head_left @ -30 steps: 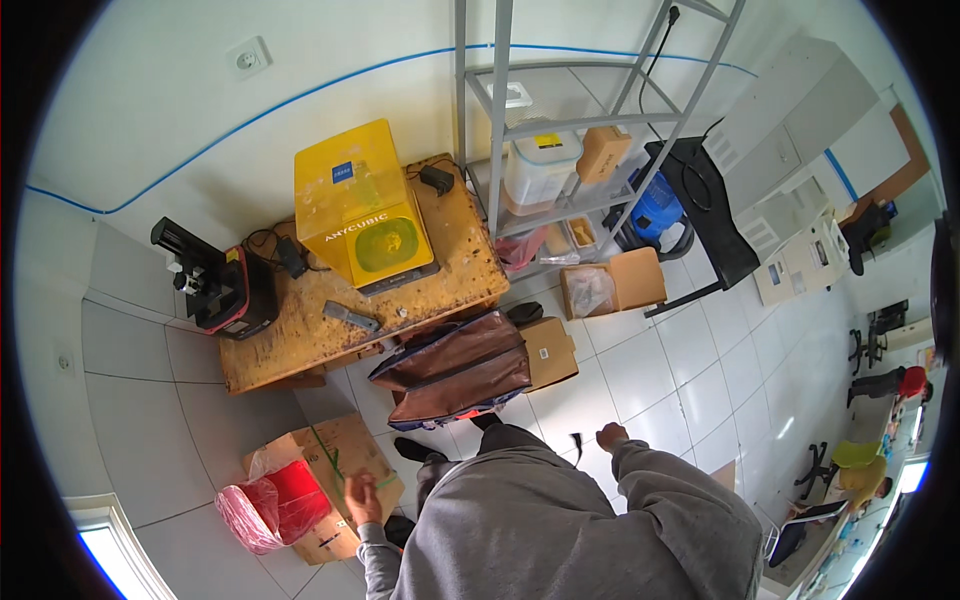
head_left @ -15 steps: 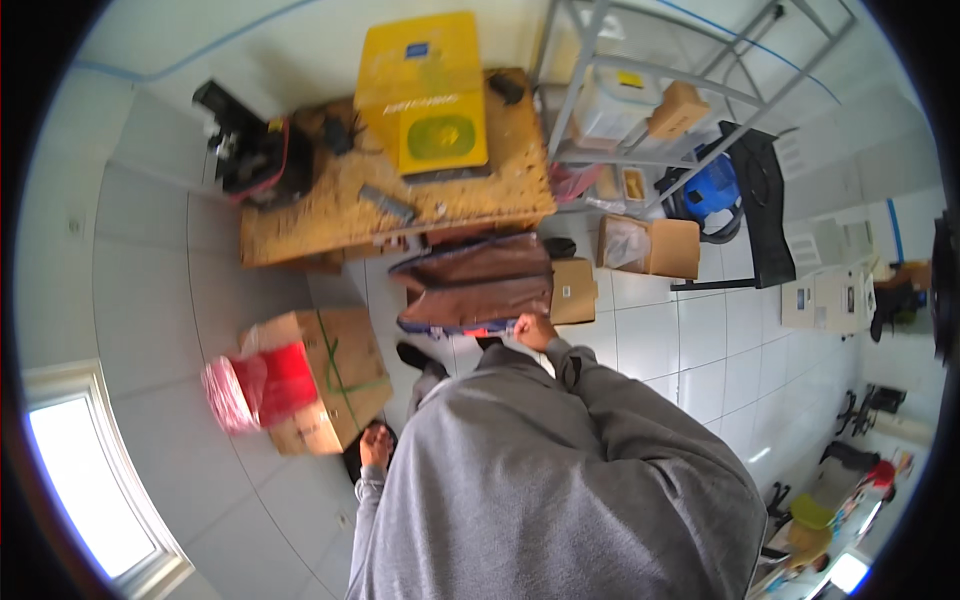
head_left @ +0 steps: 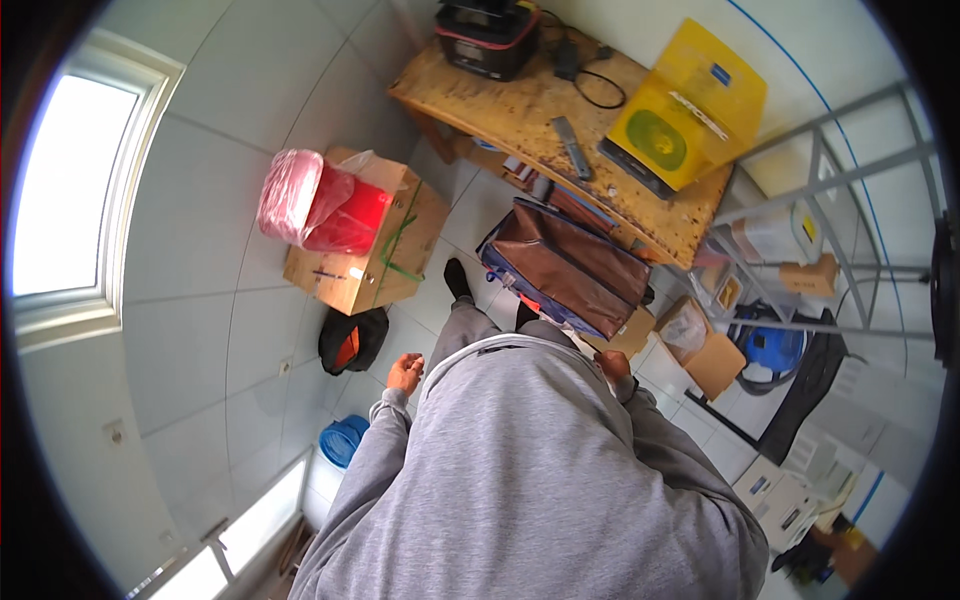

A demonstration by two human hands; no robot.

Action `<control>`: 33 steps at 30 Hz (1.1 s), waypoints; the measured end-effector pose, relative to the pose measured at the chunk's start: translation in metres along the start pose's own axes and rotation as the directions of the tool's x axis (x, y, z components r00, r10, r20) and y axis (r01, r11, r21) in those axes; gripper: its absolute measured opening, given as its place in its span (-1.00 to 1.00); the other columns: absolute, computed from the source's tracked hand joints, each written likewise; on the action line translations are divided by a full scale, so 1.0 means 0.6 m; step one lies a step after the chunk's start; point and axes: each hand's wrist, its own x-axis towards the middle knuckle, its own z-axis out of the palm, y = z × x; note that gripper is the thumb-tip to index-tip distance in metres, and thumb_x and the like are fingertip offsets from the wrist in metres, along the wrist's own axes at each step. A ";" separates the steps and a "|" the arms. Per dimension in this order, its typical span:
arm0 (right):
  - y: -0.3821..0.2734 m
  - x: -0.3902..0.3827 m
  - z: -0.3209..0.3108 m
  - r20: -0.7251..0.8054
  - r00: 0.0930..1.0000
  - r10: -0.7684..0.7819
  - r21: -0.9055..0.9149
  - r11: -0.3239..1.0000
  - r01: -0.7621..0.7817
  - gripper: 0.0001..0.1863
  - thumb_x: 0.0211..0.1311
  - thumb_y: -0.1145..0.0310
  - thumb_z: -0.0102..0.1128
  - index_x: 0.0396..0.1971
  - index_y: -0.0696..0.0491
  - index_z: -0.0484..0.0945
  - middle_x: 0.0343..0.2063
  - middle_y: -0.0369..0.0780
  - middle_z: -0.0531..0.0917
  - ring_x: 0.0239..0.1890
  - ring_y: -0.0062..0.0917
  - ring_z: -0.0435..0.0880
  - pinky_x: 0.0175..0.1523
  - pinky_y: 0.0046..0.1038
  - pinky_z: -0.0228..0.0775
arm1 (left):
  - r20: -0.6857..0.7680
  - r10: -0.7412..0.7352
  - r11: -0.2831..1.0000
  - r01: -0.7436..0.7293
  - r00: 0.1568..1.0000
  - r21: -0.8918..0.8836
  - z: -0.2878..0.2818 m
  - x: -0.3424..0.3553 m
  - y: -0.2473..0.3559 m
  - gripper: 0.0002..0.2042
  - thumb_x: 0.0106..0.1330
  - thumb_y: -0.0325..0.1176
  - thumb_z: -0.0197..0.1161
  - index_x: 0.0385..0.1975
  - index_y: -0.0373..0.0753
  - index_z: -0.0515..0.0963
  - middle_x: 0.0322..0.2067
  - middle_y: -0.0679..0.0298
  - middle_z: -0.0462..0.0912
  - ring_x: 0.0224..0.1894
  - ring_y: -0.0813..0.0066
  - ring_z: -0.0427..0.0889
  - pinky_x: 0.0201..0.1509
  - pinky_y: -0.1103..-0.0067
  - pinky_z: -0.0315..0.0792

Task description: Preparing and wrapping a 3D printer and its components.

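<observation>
A brown bag with blue trim (head_left: 575,265) lies on the floor ahead of my feet, its brown side up and a bit of red at its near edge. Beside my left hip hangs my left hand (head_left: 405,372), fingers loosely apart and holding nothing. My right hand (head_left: 613,365) is low by my right hip, just short of the bag's near right corner. Its fingers are small and partly hidden, so I cannot make out a grip. My foot in a black sock (head_left: 457,278) stands left of the bag.
A worn wooden table (head_left: 490,95) bears a yellow-lidded machine (head_left: 665,130) and a black device (head_left: 488,40). At left stand a cardboard box (head_left: 415,240) with a red bin (head_left: 345,215) and a black bag (head_left: 352,340). A metal rack (head_left: 825,190), an open carton (head_left: 715,365) and a blue vacuum cleaner (head_left: 775,345) are right.
My view has turned left, so the table and bag appear farther right and tilted. My right hand has drawn back from the bag's near edge toward my hip. My left hand still hangs free.
</observation>
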 end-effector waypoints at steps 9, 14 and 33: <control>-0.116 0.045 -0.079 -0.143 0.975 -0.169 -0.104 0.982 0.155 -0.93 0.26 0.46 0.33 -0.37 0.15 0.66 -0.51 -0.27 0.67 -0.51 -0.53 0.66 -0.37 -0.42 0.62 | -0.001 0.101 0.995 -0.101 0.995 0.009 0.069 0.023 -0.003 -0.74 0.54 -0.27 0.24 0.04 -0.30 0.65 -0.14 0.16 0.80 -0.08 0.41 0.74 0.09 0.49 0.56; -0.154 0.057 -0.091 -0.165 0.966 -0.197 -0.103 0.978 0.182 -0.93 0.25 0.50 0.23 -0.29 0.12 0.62 -0.49 -0.28 0.65 -0.53 -0.57 0.65 -0.41 -0.51 0.52 | 0.033 0.128 0.992 -0.128 0.991 0.004 0.075 0.033 0.020 -0.76 0.57 -0.31 0.19 0.03 -0.31 0.65 -0.13 0.17 0.80 -0.07 0.40 0.74 0.10 0.48 0.56; -0.329 0.158 0.179 -0.036 0.982 -0.188 -0.300 0.939 0.169 -0.87 0.35 0.40 0.28 -0.31 0.15 0.67 -0.48 -0.23 0.73 -0.50 -0.57 0.72 -0.36 -0.45 0.61 | 0.026 -0.074 0.984 0.077 0.997 -0.161 -0.146 0.134 0.066 -0.70 0.52 -0.20 0.27 0.11 -0.21 0.62 -0.20 0.30 0.72 -0.23 0.45 0.71 -0.15 0.45 0.61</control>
